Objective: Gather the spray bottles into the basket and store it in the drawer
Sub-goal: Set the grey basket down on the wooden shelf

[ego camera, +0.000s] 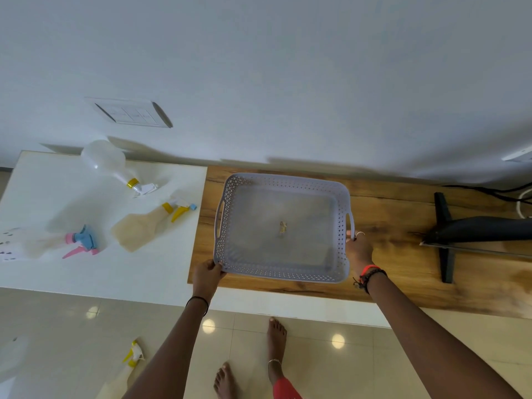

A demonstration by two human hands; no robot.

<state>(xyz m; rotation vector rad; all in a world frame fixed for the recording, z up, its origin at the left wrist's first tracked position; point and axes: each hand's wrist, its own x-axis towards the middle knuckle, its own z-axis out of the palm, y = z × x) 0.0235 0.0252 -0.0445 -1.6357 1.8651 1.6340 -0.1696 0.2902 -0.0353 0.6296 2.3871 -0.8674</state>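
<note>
A grey perforated basket (283, 180) sits on the wooden part of the counter, with only a small scrap inside. My left hand (207, 274) grips its near left corner. My right hand (358, 249) holds its right side by the handle. On the white surface to the left lie three spray bottles: a round clear one with a white nozzle (110, 164), a beige one with a yellow trigger (146, 224), and one with a pink and blue trigger (57, 243). Another bottle with a yellow trigger (126, 370) lies on the floor.
A black monitor stand (449, 234) and cables occupy the right of the wooden top (403, 214). A switch plate (132, 112) is on the wall behind. My bare feet stand on the tiled floor (345, 370) below the counter edge. No drawer shows.
</note>
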